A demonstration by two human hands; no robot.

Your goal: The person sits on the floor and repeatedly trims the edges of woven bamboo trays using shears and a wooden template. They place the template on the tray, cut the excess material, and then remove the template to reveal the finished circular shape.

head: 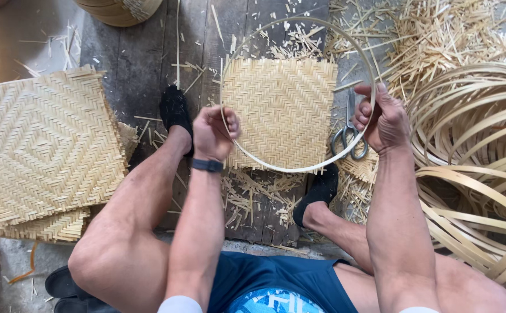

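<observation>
I hold a thin bamboo hoop point(299, 23) with both hands, above a square woven bamboo mat point(282, 110) that lies on the wooden floor. My left hand point(213, 133) grips the hoop's left side, a dark watch on its wrist. My right hand point(385, 119) grips the right side of the hoop. The hoop rings most of the mat. Scissors point(348, 136) with grey handles lie on the floor just inside my right hand, partly behind the hoop.
A stack of larger woven mats point(44, 156) lies at the left. Coiled bamboo strips and hoops point(473, 168) pile up at the right. Bamboo offcuts point(438, 35) litter the floor behind. My feet in black shoes point(175, 110) flank the mat.
</observation>
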